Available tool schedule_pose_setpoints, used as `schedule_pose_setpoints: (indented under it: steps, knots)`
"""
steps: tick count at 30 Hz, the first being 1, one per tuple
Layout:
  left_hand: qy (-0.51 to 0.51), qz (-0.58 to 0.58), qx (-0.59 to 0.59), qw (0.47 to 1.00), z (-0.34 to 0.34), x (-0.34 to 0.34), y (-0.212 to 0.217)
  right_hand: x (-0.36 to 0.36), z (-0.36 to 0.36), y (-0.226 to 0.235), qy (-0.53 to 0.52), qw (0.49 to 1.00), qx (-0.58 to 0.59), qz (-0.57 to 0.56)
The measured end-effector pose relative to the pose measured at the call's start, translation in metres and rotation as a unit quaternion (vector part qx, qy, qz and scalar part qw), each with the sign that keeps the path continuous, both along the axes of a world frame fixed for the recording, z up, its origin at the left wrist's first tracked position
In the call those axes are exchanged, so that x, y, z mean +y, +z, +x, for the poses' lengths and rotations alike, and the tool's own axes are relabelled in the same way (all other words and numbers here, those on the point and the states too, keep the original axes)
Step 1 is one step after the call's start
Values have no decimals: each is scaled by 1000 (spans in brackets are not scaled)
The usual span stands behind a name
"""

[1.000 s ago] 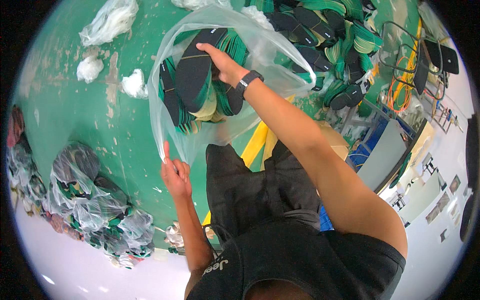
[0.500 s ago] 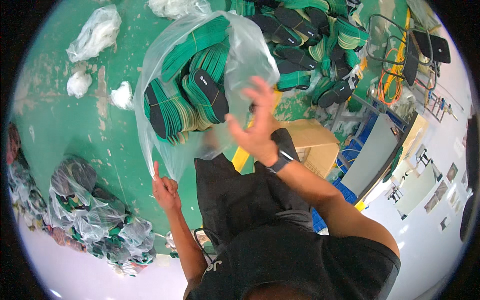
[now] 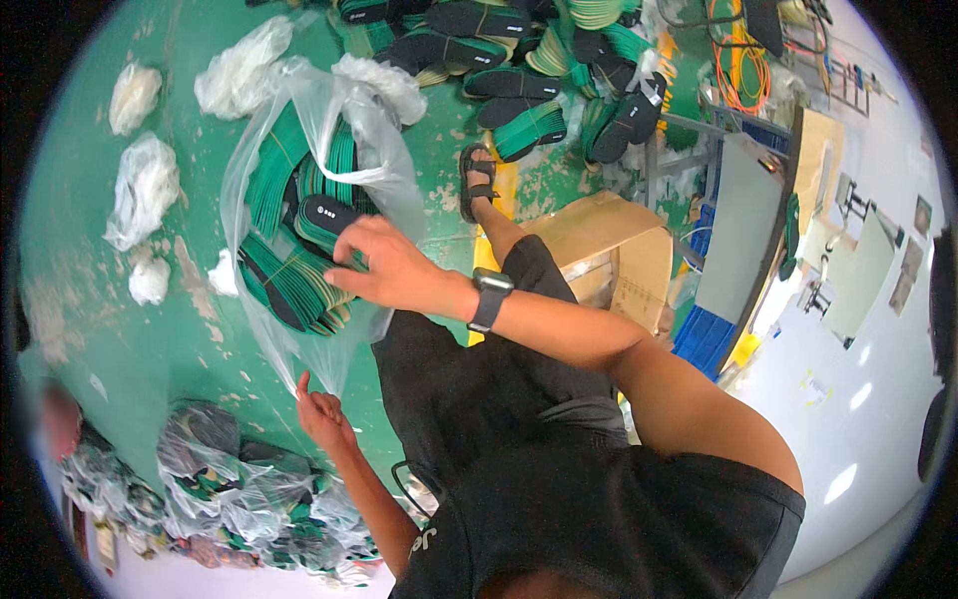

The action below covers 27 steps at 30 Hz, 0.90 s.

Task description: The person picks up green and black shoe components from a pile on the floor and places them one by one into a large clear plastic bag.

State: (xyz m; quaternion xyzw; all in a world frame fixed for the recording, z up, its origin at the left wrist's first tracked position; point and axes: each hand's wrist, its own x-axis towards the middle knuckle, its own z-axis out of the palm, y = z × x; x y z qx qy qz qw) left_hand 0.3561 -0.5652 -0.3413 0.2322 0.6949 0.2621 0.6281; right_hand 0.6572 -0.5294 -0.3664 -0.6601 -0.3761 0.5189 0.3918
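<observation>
A clear plastic bag (image 3: 404, 190) stands open on the floor, with banded bundles of green and black insoles (image 3: 264, 180) inside it. My left hand (image 3: 324, 417) is closed on the near edge of the bag and pulls it taut, index finger stretched along the film. Over the bag's right side reaches my right hand (image 3: 394, 265), its thumb and fingers apart and curved beside a black-faced insole bundle (image 3: 324, 215). Nothing shows in that hand. A strip of the bag's rim crosses above the bundles.
More insole bundles (image 3: 529, 130) lie piled at the far side. Crumpled clear bags (image 3: 145, 190) are scattered at left, and filled bags (image 3: 239, 489) stand at lower left. An open cardboard box (image 3: 639, 265) sits right of my legs, beside a workbench (image 3: 748, 240).
My right hand has swung left from the bag's right side to over the insoles. The bag's far rim has folded inward. My left hand keeps its hold; the whole view has shifted.
</observation>
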Motion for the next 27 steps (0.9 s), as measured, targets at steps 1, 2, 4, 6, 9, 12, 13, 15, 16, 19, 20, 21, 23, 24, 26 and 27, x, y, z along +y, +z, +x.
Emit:
schedule_pose_setpoints:
  steps: [1,2,4,6,9,12,13,15,16,19,20,21,23,24,26,27]
  knots:
    - [-21,7,5,1000,3,2,0,-4,2,-4,-78,992,-94,43]
    - [-39,17,6,999,7,5,-5,-3,7,-8,-154,966,-190,87]
    - [-39,6,16,999,4,-2,-13,0,24,-21,-160,944,-282,58]
    - [-36,-9,23,999,5,-3,-14,3,36,-44,-173,929,-326,40]
    - [-43,-34,34,998,3,-4,-11,-3,59,-110,-121,922,-368,8]
    - [-72,-29,43,996,-4,-2,-18,3,64,-129,-124,959,-235,98]
    - [-78,-19,51,995,-8,-2,-13,9,57,-113,-121,961,-198,149]
    - [-77,-17,68,995,-4,2,-11,16,49,-61,-187,975,27,122]
    - [-76,-33,75,994,3,3,-13,15,55,-33,-178,973,65,135]
    - [-90,-69,106,988,8,1,-4,-8,64,17,-123,985,-18,116]
    - [-91,-69,113,987,6,6,-8,-14,70,7,-132,985,-7,115]
    - [-94,-79,116,986,-6,11,-5,-22,75,-2,-160,980,22,115]
    - [-91,-98,90,987,-30,8,-9,-44,101,-23,-207,968,76,118]
    - [-108,-105,105,983,-31,3,-11,-57,115,-28,-227,963,134,52]
    - [-150,-123,129,972,-23,-2,-20,-85,132,-84,-340,922,183,22]
    - [-151,-127,143,970,-16,-4,-25,-108,140,-128,-373,920,115,31]
